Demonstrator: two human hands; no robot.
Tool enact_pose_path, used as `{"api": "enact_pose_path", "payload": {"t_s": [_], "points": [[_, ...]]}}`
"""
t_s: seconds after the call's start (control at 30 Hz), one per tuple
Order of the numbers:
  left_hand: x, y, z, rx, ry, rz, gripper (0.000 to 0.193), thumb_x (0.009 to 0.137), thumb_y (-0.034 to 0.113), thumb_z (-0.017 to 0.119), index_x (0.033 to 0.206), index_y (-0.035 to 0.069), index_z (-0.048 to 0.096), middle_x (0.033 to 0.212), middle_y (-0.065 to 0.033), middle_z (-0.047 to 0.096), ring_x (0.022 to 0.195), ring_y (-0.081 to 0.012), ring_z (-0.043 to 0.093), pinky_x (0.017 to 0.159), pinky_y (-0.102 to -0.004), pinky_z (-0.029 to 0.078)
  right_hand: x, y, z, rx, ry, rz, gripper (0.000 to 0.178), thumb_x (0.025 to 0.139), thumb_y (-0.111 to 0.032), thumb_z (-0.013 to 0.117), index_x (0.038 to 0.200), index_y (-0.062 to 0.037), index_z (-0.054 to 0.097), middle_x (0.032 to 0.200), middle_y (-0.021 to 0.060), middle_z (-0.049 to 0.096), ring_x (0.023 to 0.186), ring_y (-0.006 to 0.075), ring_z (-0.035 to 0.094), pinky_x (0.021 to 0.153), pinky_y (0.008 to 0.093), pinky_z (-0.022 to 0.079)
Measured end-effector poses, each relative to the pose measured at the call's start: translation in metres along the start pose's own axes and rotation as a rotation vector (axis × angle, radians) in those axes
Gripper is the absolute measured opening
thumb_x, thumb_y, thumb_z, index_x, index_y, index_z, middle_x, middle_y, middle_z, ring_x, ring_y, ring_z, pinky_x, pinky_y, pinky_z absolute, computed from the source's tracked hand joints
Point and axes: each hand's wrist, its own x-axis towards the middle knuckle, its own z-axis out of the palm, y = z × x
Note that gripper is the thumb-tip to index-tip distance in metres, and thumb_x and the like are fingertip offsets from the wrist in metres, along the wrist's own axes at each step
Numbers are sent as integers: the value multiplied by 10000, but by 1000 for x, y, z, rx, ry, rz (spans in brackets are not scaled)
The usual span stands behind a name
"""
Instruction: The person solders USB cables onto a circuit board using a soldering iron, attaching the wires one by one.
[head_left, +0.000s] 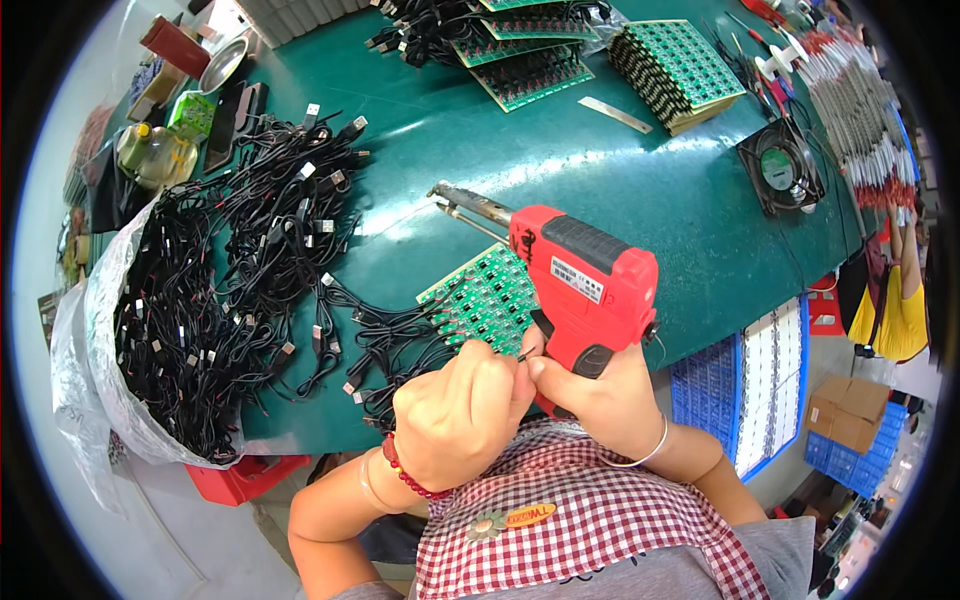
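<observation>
My right hand point(620, 400) is wrapped round the handle of a red soldering gun point(570, 275), whose metal tip points up and left. Close beside it, my left hand point(462, 408) is closed, with its fingertips pinching the end of a thin black cable point(526, 354). The thumb of my right hand meets that cable end too. Just beyond both hands, a green circuit board panel point(490, 300) lies on the table, partly hidden by the gun and my fingers. Black USB cables point(390, 345) run up to the panel's left side.
A large heap of black USB cables point(275, 200) covers the table's left part, beside a plastic bag point(115, 290) full of more. At the back are stacked green boards point(690, 65), a metal ruler point(615, 114) and boards with cables point(530, 80). A small fan point(778, 168) stands right.
</observation>
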Motion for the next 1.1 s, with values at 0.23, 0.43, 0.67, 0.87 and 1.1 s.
{"api": "enact_pose_path", "payload": {"t_s": [0.23, 0.43, 0.67, 0.87, 1.1], "points": [[11, -23, 3, -15, -178, -307, 108, 775, -3, 620, 797, 15, 516, 683, -108, 570, 544, -273, 599, 481, -352, 461, 3, 16, -26, 66, 120, -78, 439, 829, -42, 668, 1241, -21, 517, 1180, 54, 594, 1051, 140, 563, 921, 299, 447], [1, -61, 36, 131, -173, -190, 110, 724, -20, 608, 788, 20, 527, 899, -102, 573, 806, -279, 557, 719, -378, 470, -8, 39, -61, 241, 239, 50, 581, 801, -28, 637, 1336, -5, 412, 1339, 176, 491, 1264, 304, 470, 1054, 410, 377], [-3, -59, 46, 76, -158, -239, 137, 691, -31, 609, 758, 7, 496, 965, -114, 547, 843, -290, 527, 719, -373, 473, -44, 39, -66, 287, 213, 90, 665, 809, -70, 648, 1392, 8, 338, 1366, 193, 458, 1282, 327, 449, 1071, 426, 362], [0, -61, 51, 164, -135, -275, 134, 693, -6, 612, 758, 21, 499, 944, -77, 552, 813, -260, 540, 619, -356, 493, -59, 49, -78, 56, 257, 9, 563, 868, -437, 646, 1208, -19, 481, 870, 118, 570, 774, 178, 577, 740, 354, 514], [1, -62, 54, 194, -154, -238, 124, 689, 7, 607, 763, 10, 508, 952, -73, 540, 817, -247, 547, 603, -347, 508, -62, 46, -87, -86, 132, 128, 287, 855, -250, 703, 960, -5, 597, 813, 31, 603, 710, 115, 569, 628, 271, 473]]}}
